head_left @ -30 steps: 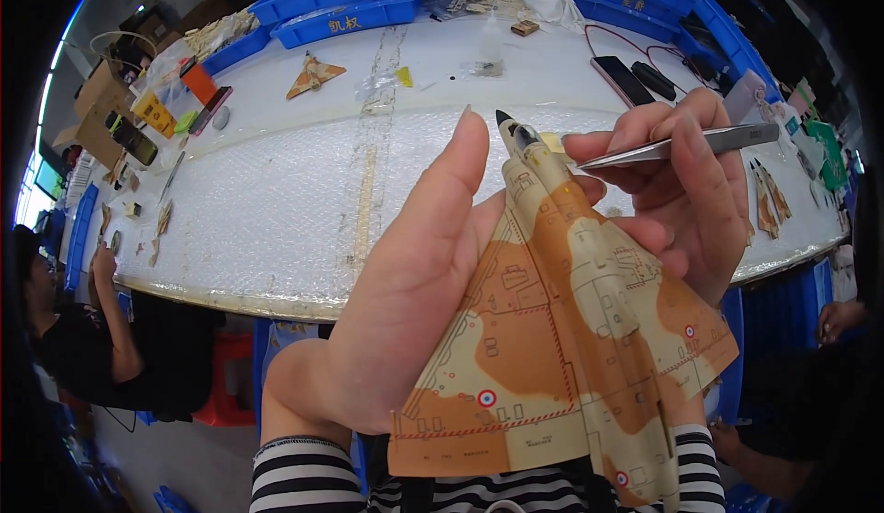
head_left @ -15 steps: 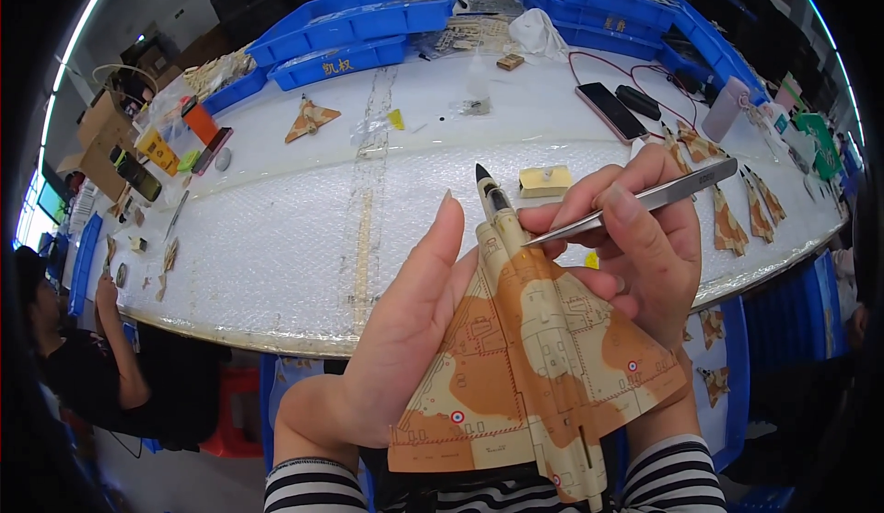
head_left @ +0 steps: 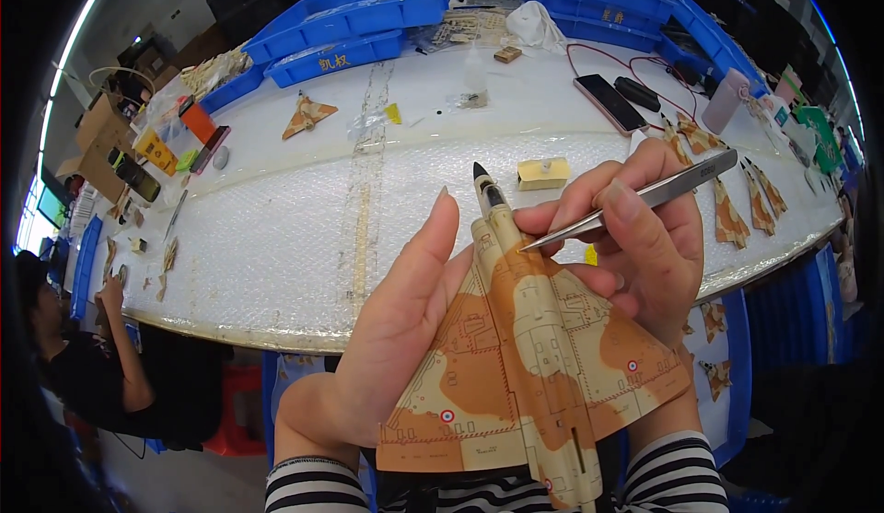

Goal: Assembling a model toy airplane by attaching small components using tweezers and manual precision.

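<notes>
A model jet plane in tan and brown camouflage points its dark nose away from me, above the near edge of the table. My left hand cradles it from the left, thumb raised beside the fuselage and the other fingers hidden under the wing. Between thumb and fingers of my right hand is a pair of steel tweezers. Their tips meet the fuselage just behind the cockpit. Some right-hand fingers also rest at the plane's right side.
A yellow block stands beyond the plane. Farther right lie a phone and several model planes; another plane sits at far left. Blue trays line the back. At left, another person works at the table.
The plane has shifted slightly left and turned a little, with my left hand moving along. The tweezers remain at the same spot behind the cockpit.
</notes>
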### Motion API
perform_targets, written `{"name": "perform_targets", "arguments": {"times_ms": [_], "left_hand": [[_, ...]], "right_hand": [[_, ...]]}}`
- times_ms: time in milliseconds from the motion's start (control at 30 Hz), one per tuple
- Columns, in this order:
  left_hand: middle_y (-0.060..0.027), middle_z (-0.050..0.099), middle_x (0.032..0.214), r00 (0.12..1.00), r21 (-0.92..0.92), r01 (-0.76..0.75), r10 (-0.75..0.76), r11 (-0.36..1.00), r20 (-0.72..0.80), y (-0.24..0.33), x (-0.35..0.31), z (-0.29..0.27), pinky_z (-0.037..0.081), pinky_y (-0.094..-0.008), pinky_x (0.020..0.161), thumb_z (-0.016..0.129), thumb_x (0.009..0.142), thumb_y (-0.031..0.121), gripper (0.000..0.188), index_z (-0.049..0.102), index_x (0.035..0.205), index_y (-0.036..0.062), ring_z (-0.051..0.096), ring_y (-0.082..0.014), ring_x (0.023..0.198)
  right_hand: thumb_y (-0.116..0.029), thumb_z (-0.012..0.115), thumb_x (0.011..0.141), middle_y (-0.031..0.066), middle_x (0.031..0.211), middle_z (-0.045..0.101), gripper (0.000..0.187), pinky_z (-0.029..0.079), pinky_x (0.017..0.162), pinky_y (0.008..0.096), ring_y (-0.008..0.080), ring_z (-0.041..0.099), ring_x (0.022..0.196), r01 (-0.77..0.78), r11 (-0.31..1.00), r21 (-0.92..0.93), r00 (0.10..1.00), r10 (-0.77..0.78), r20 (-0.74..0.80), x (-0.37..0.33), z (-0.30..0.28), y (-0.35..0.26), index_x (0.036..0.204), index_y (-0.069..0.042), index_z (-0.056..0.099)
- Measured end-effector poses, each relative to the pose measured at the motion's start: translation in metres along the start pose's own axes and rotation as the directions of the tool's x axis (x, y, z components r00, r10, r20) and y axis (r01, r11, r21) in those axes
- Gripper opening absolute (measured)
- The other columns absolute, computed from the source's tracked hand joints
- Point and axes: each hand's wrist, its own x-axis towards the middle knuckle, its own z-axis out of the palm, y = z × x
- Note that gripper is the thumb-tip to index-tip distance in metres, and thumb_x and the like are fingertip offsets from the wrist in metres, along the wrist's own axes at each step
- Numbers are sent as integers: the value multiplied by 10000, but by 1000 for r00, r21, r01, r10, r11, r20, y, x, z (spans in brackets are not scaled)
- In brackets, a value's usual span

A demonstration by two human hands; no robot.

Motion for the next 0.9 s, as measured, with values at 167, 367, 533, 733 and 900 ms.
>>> {"name": "perform_targets", "arguments": {"times_ms": [167, 367, 533, 733, 900], "left_hand": [[-151, 517, 1132, 1000, 39, 11, -11, 999, -4, 0, -1, 2, 395, -321, 901, 177, 905, 501, 603, 343, 1264, 45, 517, -217, 1029], [-281, 486, 1100, 980, 155, -12, 42, 988, -193, -2, -1, 8, 431, -387, 867, 136, 906, 449, 626, 359, 1204, -54, 535, -334, 984], [-236, 498, 1107, 989, 155, 6, 17, 988, -148, 1, -2, 1, 420, -362, 871, 150, 905, 463, 623, 357, 1222, -32, 530, -291, 991], [-106, 528, 1140, 997, 136, 45, -35, 990, -72, 2, -2, -1, 389, -274, 885, 186, 904, 504, 622, 359, 1259, 25, 518, -164, 1014], [-117, 536, 1123, 998, 135, 22, -13, 991, -64, 0, -2, -1, 394, -278, 883, 193, 907, 495, 613, 362, 1253, 19, 527, -170, 1001]], "right_hand": [[-107, 436, 851, 119, 673, 543, 101, 474, 543, 187, 270, 638, 718, 8, 1000, -6, 1000, -8, 8, -1, -1, 0, 802, -78, 352], [-108, 439, 847, 112, 665, 542, 103, 477, 549, 194, 269, 639, 723, -22, 1000, -3, 1000, 22, -6, -1, 1, -1, 798, -84, 352], [-109, 440, 846, 107, 661, 541, 103, 482, 556, 202, 267, 639, 726, -25, 1000, -1, 1000, 25, -11, -1, 2, 0, 799, -86, 351], [-115, 443, 845, 102, 658, 538, 107, 485, 558, 202, 264, 639, 732, -21, 1000, -1, 1000, 21, -24, -1, 1, 0, 800, -86, 350], [-120, 441, 849, 99, 666, 536, 109, 489, 565, 207, 263, 639, 741, -25, 1000, -15, 1000, 25, -18, -1, 0, 1, 801, -85, 350]]}}
